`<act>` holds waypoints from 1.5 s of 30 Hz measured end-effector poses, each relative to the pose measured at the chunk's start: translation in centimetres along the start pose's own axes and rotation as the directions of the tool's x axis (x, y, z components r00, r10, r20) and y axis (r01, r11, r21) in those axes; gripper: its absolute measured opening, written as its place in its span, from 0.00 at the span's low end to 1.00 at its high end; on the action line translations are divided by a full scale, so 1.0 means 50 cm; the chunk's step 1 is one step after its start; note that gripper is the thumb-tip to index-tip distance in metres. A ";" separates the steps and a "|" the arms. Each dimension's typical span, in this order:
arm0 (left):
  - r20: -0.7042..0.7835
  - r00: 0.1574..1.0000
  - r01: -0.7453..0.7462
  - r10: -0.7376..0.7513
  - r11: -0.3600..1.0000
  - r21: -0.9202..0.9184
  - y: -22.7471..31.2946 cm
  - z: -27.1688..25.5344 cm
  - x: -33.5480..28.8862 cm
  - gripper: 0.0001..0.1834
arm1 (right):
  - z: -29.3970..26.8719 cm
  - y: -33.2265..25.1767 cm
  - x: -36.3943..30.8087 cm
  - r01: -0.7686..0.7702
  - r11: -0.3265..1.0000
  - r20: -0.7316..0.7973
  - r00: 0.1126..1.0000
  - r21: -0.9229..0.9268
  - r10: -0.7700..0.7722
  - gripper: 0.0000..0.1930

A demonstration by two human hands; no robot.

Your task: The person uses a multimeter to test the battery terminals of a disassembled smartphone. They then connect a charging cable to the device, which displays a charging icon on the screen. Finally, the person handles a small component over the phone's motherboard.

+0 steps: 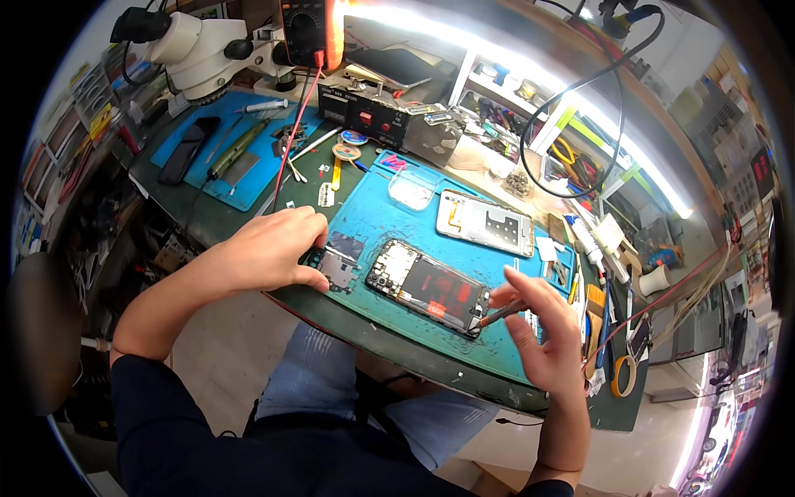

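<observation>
An opened smartphone [431, 284] lies on the blue work mat [377, 214], its circuit board showing at the left end and a black battery with red marks in the middle. My right hand [542, 327] pinches a slim brownish tool [505, 312] whose tip is at the phone's lower right end; its exact kind is unclear. At the mat's left edge, my left hand [286, 248] has thumb and forefinger curled on the edge of a flat grey phone cover plate [339, 269]. A detached silver phone housing [484, 222] rests behind the opened phone.
A clear plastic box [411, 190] sits at the mat's back edge. Farther left are a dark phone [189, 151], a green pen-shaped tool [238, 151] and a microscope [199, 54]. A razor blade [326, 195], brushes [594, 302] and a tape roll [623, 376] lie around the mat.
</observation>
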State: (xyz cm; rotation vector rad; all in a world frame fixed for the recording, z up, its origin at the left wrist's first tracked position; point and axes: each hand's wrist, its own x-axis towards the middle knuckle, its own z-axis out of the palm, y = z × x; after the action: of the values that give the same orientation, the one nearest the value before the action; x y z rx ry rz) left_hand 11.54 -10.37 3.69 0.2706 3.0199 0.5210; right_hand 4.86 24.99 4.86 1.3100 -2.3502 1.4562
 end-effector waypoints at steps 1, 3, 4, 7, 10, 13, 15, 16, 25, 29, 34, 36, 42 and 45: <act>-0.011 1.000 -0.023 0.023 1.000 0.014 -0.001 0.001 0.000 0.28 | 0.001 -0.001 0.003 0.071 0.997 0.004 0.998 -0.031 -0.070 0.24; 0.071 0.992 0.109 -0.100 0.985 -0.134 0.016 -0.018 0.007 0.25 | -0.003 0.004 -0.008 0.055 0.984 0.008 0.998 -0.171 -0.055 0.24; 0.118 0.981 0.178 -0.156 0.963 -0.202 0.021 -0.025 0.011 0.23 | -0.004 0.005 -0.013 0.047 0.970 0.010 0.999 -0.240 -0.046 0.25; 0.121 0.990 0.125 -0.079 0.888 -0.443 -0.001 -0.030 0.030 0.18 | 0.003 0.010 -0.015 -0.077 0.996 -0.037 0.996 0.050 0.079 0.25; -0.067 0.997 -0.020 -0.036 0.722 -0.692 -0.031 -0.023 0.089 0.10 | 0.007 0.003 -0.001 0.014 0.999 -0.034 0.999 -0.036 -0.015 0.24; -0.187 0.980 -0.087 -0.063 0.713 -0.696 -0.028 -0.013 0.178 0.07 | 0.004 0.003 -0.001 0.026 0.979 -0.029 0.999 -0.203 -0.033 0.25; -0.161 0.977 -0.016 -0.141 0.701 -0.713 -0.023 0.002 0.230 0.07 | -0.001 0.018 -0.004 -0.010 0.981 -0.019 1.000 -0.194 0.006 0.28; -0.163 0.976 -0.019 -0.144 0.689 -0.724 -0.034 0.016 0.255 0.07 | 0.001 0.022 -0.007 -0.059 0.996 -0.030 0.998 -0.074 0.057 0.28; -0.356 0.912 -0.014 -0.203 0.853 -0.521 -0.046 0.045 0.284 0.11 | -0.006 0.019 -0.007 -0.036 0.990 0.015 0.999 -0.136 0.039 0.28; -0.476 0.870 -0.055 -0.129 0.934 -0.354 -0.050 0.047 0.278 0.10 | 0.006 0.015 -0.018 -0.142 0.971 -0.001 0.989 0.194 0.145 0.28; -0.508 0.858 -0.227 0.070 0.940 -0.255 0.051 0.029 0.256 0.10 | 0.004 0.015 -0.006 0.045 0.986 0.010 0.999 -0.161 -0.044 0.30; -0.415 0.897 -0.305 0.151 0.892 -0.335 0.108 0.039 0.250 0.10 | -0.002 0.018 -0.008 -0.039 0.999 0.029 0.999 -0.019 0.039 0.30; 0.088 0.926 -0.256 0.368 0.781 -0.569 0.198 0.053 0.238 0.08 | 0.001 0.016 -0.002 0.071 0.989 0.006 0.998 -0.128 -0.070 0.30; 0.172 0.839 -0.304 0.516 0.707 -0.639 0.191 0.067 0.226 0.08 | -0.006 0.028 -0.008 0.070 0.994 0.002 0.998 -0.086 -0.070 0.30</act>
State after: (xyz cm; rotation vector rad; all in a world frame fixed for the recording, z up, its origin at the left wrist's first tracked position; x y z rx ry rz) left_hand 2.31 1.67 3.38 0.9013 2.2882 1.2655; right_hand 4.03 25.70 3.87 1.3548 -2.3127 1.3207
